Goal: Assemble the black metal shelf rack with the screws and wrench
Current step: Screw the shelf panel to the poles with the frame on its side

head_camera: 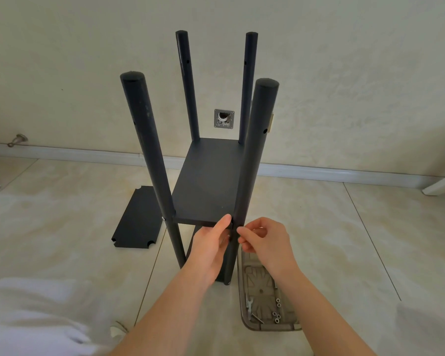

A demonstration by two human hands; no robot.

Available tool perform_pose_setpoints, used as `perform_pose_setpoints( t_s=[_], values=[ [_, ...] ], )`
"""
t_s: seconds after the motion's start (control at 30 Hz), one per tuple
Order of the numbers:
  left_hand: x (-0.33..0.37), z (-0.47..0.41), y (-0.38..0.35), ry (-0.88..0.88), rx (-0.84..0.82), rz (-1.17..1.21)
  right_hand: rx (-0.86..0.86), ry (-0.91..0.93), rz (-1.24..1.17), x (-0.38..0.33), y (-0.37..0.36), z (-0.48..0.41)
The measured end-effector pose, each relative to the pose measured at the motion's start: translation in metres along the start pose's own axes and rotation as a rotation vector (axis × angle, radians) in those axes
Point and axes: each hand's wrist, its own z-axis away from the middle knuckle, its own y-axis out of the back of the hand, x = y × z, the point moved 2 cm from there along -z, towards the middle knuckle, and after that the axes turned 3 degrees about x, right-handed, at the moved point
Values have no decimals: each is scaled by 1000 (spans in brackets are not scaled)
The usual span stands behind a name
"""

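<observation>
The black rack stands on the tiled floor with four round posts; its near right post point(252, 160) rises in front of me. A black shelf panel point(206, 181) sits between the posts. My left hand point(211, 242) holds the panel's near right corner from below, thumb on the top edge. My right hand point(265, 240) pinches something small at the near right post, level with that corner; what it holds is hidden by the fingers. A screw head point(163, 219) shows on the near left post at shelf height.
A spare black panel point(136, 219) lies flat on the floor to the left. A grey tray point(265, 291) at my right holds a small wrench point(249, 303), screws and several nuts point(277, 310). White cloth covers the lower left. The wall and baseboard stand close behind.
</observation>
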Motion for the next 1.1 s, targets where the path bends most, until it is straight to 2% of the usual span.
perform_pose_setpoints(
  t_s=[0.2, 0.37, 0.63, 1.1],
  values=[
    [-1, 0, 0, -21, -101, 45, -109, -88, -124, 1, 9, -4],
    [-2, -2, 2, -38, -128, 15, -159, -71, -123, 1, 16, -5],
    [-1, 0, 2, -42, -139, -13, -157, -3, -63, -1, 18, -4],
    [-2, -3, 5, -32, -171, 24, -30, 128, 85, -1, 12, 0]
  ],
)
